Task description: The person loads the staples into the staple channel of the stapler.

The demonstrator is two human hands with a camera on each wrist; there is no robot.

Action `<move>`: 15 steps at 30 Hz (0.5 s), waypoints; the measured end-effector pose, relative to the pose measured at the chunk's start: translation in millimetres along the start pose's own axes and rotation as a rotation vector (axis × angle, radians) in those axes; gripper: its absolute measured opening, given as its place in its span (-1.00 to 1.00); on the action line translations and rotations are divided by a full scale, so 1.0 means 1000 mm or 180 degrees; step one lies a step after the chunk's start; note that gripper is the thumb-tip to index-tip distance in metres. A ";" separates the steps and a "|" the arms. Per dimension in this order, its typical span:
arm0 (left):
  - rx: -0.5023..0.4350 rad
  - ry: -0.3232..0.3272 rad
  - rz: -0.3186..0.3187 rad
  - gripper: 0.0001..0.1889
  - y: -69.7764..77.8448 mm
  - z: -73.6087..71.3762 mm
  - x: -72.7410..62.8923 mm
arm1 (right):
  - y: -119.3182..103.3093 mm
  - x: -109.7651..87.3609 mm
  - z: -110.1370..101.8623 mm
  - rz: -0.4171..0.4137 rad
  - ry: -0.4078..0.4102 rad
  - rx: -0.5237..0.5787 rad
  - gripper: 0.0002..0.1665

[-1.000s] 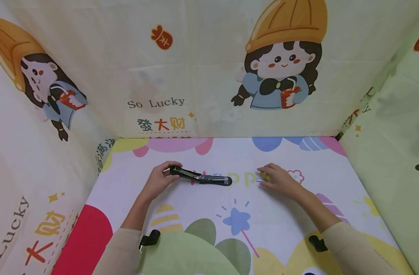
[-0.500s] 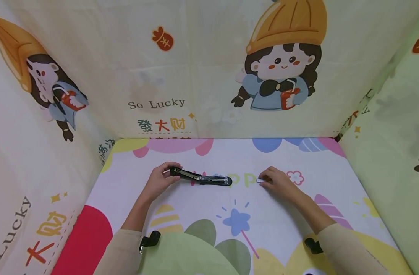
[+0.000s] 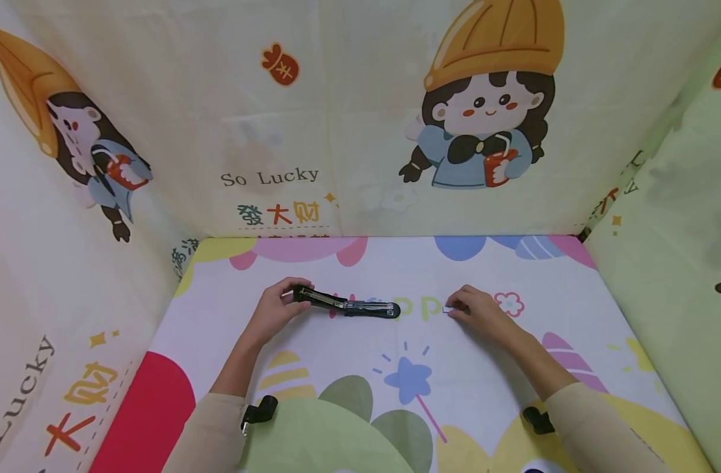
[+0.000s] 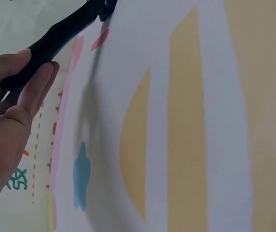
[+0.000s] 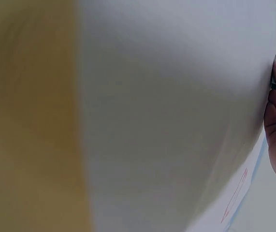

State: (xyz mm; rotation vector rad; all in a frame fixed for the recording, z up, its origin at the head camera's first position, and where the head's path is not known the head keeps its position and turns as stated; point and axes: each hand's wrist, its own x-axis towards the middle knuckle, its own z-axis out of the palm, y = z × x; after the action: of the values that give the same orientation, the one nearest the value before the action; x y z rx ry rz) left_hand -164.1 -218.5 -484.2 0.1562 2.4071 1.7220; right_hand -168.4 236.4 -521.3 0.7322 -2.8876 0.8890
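Nearest: two beige sleeves [image 3: 597,420], w/ a black device [image 3: 261,410] by the L wrist & another black device [image 3: 537,420] by the R one. Under both arms, the printed surface [image 3: 360,355] — green & yellow shapes close in, then a blue star wand [image 3: 407,380] mid-way.

Beyond the wand: L hand [image 3: 273,312], thumb & fingers closed round one end of the black stapler [image 3: 369,309]. Stapler's opened out, slight bend at the hinge, metal channel showing, pointing toward the R hand. Held end is off the surface; can't tell if the far end touches.

R hand [image 3: 481,310], well apart from the stapler, has a narrow grip: thumb & fingers pinch a small strip [image 3: 445,309], greyish in the R wrist view, right beside the green "pp" lettering [image 3: 431,309]. Pink flower print [image 3: 509,304] near its knuckles.

Farthest — cream cloth [image 3: 366,131] w/ cartoon figures.
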 end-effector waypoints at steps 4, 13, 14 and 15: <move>0.0012 -0.0016 0.0001 -0.57 0.001 0.000 0.001 | -0.001 0.001 -0.001 -0.0060 0.0045 -0.0042 -0.82; -0.0017 0.0009 0.0007 -0.56 0.000 0.000 0.001 | -0.018 0.013 -0.003 -0.0373 0.0155 -0.0038 -0.81; -0.0012 0.0004 0.0009 -0.56 0.000 0.000 0.001 | -0.021 0.015 -0.003 -0.0398 0.0165 -0.0016 -0.82; -0.0009 -0.0004 0.0014 -0.56 0.000 0.000 0.001 | -0.024 0.017 -0.002 -0.0417 0.0173 0.0002 -0.82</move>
State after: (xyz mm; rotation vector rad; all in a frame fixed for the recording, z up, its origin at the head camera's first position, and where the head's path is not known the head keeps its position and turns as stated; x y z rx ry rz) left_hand -164.8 -218.8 -484.6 0.1623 2.4051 1.7266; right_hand -173.4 212.9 -504.2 0.8716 -2.7555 0.8804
